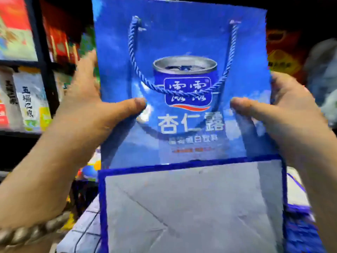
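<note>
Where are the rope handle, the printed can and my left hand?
rope handle [182, 94]: head view, bottom of its loop.
printed can [185, 65]: head view, its silver top.
left hand [85, 106]: head view, back of the hand.

Two bare hands in shot, left hand and right hand, and both forearms run bare down to the near edge. The thumbnails look short and plain. On the left wrist, near left corner, there's a bracelet: chunky rounded beads, pale tan-grey with a dull sheen, strung tight one against the next.
</note>
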Action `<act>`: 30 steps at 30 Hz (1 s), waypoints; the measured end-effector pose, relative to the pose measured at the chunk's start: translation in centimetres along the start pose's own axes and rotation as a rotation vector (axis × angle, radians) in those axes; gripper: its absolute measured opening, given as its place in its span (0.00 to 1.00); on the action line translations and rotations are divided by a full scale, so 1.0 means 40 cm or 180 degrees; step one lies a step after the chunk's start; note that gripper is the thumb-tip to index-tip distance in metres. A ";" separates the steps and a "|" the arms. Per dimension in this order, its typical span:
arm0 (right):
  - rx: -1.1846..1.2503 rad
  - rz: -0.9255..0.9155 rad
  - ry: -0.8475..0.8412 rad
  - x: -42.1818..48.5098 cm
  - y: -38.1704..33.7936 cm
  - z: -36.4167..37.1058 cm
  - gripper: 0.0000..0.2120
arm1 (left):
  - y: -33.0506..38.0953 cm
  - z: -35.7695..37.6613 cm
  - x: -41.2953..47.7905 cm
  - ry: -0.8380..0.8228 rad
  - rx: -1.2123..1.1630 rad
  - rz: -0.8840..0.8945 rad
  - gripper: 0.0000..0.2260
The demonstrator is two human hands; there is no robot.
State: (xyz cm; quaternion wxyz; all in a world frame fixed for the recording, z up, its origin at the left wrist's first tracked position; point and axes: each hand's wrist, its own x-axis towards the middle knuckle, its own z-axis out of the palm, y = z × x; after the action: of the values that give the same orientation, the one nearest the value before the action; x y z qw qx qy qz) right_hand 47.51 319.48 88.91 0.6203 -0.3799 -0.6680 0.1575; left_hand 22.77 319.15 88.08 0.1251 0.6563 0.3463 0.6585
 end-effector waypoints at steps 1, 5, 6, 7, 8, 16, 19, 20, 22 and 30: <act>-0.0149 0.0121 -0.0190 0.021 0.005 -0.033 0.21 | -0.013 0.029 0.023 -0.0113 -0.0152 -0.0113 0.39; -0.0441 0.0714 -0.0530 0.084 0.099 -0.141 0.14 | -0.126 0.236 0.104 -0.0439 -0.0862 -0.0878 0.26; -0.0724 0.0857 -0.0462 0.101 0.145 -0.164 0.13 | -0.155 0.300 0.114 -0.0473 -0.0914 -0.1051 0.22; -0.1127 0.0993 -0.0399 0.117 0.200 -0.185 0.12 | -0.190 0.362 0.117 -0.0531 -0.0940 -0.1232 0.19; -0.1549 0.1101 -0.0362 0.134 0.258 -0.204 0.11 | -0.235 0.417 0.118 -0.0610 -0.0952 -0.1381 0.18; -0.3000 0.2045 -0.0960 0.132 0.638 -0.251 0.22 | -0.493 0.647 0.047 -0.1334 0.0548 -0.1725 0.21; -0.3182 0.1999 -0.1088 0.110 0.681 -0.246 0.28 | -0.535 0.650 0.007 -0.1457 0.1792 -0.1473 0.23; -0.3321 0.1917 -0.1155 0.106 0.683 -0.246 0.29 | -0.545 0.648 -0.001 -0.1602 0.2168 -0.1390 0.25; -0.3677 0.1727 -0.1267 0.105 0.666 -0.245 0.35 | -0.551 0.642 -0.005 -0.1881 0.2560 -0.1354 0.28; -0.3608 0.1090 -0.2179 0.092 0.514 -0.165 0.17 | -0.326 0.621 -0.043 -0.3057 0.2068 -0.0185 0.19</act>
State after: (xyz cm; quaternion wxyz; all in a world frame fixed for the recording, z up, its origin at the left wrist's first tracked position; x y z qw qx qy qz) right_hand 60.41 333.95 78.69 0.0458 -0.6751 -0.7362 -0.0095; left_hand 42.80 334.85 76.12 0.0784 0.8765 0.4529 0.1432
